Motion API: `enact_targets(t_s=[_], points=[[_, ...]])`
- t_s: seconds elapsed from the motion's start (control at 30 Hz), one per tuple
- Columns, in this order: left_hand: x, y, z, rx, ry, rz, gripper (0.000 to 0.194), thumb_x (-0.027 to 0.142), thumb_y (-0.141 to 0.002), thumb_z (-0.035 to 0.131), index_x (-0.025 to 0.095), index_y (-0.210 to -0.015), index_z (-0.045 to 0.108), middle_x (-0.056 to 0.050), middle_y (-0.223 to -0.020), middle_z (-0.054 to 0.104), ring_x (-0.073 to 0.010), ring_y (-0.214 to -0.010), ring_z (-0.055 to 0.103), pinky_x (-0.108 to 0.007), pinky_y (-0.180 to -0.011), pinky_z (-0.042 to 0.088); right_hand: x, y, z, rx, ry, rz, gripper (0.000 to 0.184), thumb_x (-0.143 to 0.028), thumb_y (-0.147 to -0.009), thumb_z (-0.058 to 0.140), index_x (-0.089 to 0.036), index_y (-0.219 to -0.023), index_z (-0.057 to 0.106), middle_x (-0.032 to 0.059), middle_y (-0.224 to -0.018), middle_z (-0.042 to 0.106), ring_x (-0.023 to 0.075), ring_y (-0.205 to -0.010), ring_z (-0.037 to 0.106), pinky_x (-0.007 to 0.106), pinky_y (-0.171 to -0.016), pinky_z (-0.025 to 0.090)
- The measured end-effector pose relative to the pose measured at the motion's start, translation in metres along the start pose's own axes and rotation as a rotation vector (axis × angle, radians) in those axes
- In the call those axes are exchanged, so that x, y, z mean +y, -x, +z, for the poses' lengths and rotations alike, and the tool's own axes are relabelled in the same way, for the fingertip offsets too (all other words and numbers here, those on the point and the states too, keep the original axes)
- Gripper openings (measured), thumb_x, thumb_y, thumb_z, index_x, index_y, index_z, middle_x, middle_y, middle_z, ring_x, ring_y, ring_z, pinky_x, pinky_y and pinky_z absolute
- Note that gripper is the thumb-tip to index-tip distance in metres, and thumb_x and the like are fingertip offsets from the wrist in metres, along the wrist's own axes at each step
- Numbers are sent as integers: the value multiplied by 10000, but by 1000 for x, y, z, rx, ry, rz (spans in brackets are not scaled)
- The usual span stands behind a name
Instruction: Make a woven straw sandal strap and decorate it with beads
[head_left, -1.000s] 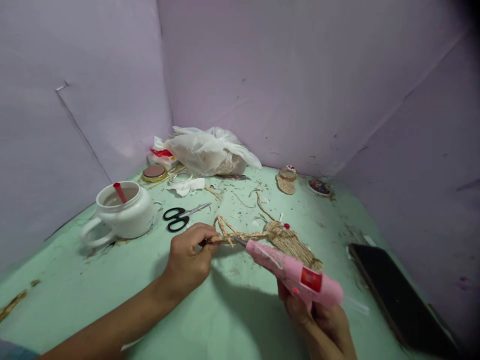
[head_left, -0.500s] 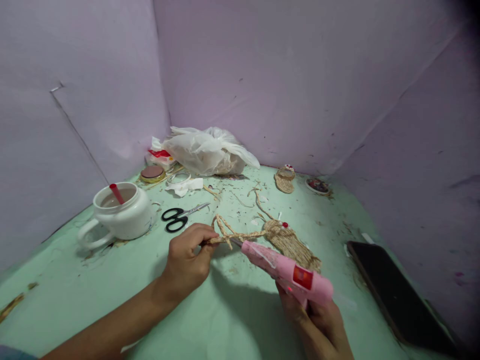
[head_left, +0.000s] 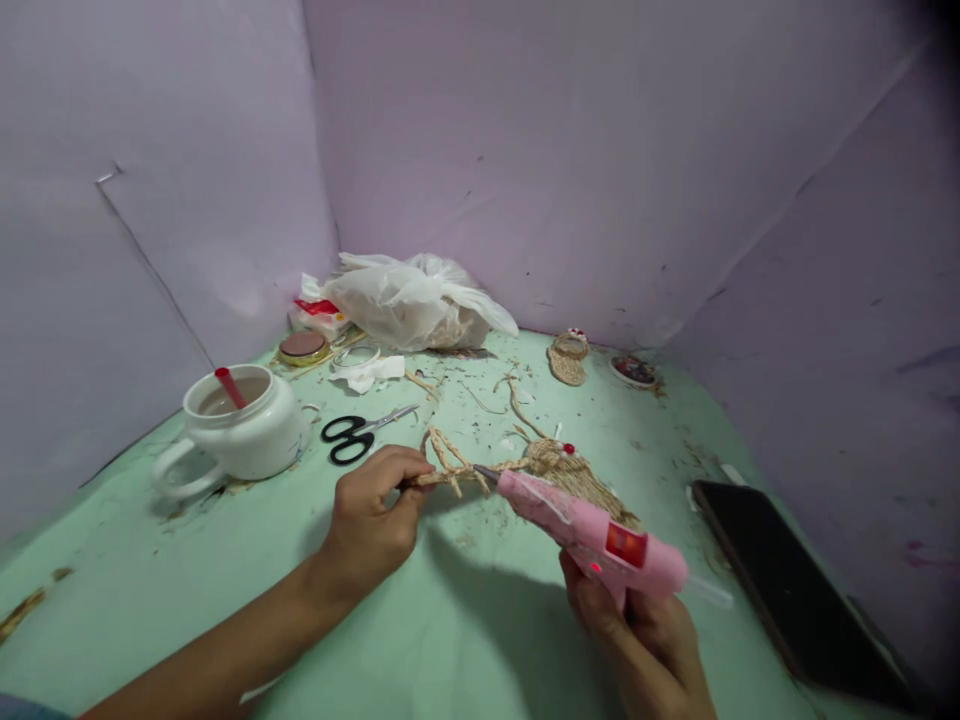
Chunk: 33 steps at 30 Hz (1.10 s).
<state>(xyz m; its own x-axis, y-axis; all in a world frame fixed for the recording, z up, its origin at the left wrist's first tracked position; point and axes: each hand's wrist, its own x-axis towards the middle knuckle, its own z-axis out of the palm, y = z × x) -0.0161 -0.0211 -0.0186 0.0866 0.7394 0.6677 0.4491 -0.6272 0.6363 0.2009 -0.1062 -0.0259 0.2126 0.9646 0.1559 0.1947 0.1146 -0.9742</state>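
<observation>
My left hand (head_left: 379, 505) pinches one end of a braided straw cord (head_left: 444, 462), which bends into a loop above the fingers. The cord runs right toward a flat woven straw piece (head_left: 576, 478) with a red and white bead on it. In my right hand (head_left: 637, 620) is a pink glue gun (head_left: 592, 535) with a red window, a lit red dot and a clear glue stick at its back. Its metal tip points left at the cord; whether it touches cannot be told. The gun covers part of the woven piece.
Left stand a white mug (head_left: 255, 430) with a red stick and black-handled scissors (head_left: 352, 437). Behind lie a plastic bag (head_left: 420, 300), a round tin (head_left: 303, 347) and a small straw slipper (head_left: 568, 360). A phone (head_left: 795, 590) lies right. Scraps dot the green table (head_left: 187, 600).
The glue gun and my right hand have shifted slightly right, and the tip has risen a little along the cord. My left hand keeps its pinch in nearly the same place.
</observation>
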Motion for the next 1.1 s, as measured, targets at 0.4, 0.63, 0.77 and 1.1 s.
enact_targets(t_s=[0.4,0.63,0.77,1.1], points=[[-1,-1,1,13,-1,45,148,44,-726,546,164,-728,633,-46,-721,675,-156,-701,637,-260,-634,519,-7,-6,-1,-5,-95,41,356,-505,-802,531,-171,-813,654,17,-542,539,129,-472,396,254,-447,268],[0,-2,0,32,-24,78,168,52,-722,539,183,-732,643,-31,-727,683,-164,-706,655,-260,-625,535,-17,-41,-30,272,-267,43,290,-469,-753,628,-185,-740,570,-33,-485,486,104,-399,409,230,-382,306],[-3,1,0,23,-41,128,189,51,-725,542,203,-784,639,-26,-775,684,-167,-742,659,-263,-653,540,-15,-93,-64,282,-242,333,297,-424,-652,712,-184,-698,544,-51,-559,496,64,-413,420,175,-346,331],[-5,-1,-1,-55,4,251,299,-16,-728,495,213,-884,608,-37,-823,650,-168,-780,645,-269,-655,529,22,-169,-79,279,231,556,270,-285,-871,571,-147,-1103,572,75,-1109,598,202,-935,605,393,-779,513]])
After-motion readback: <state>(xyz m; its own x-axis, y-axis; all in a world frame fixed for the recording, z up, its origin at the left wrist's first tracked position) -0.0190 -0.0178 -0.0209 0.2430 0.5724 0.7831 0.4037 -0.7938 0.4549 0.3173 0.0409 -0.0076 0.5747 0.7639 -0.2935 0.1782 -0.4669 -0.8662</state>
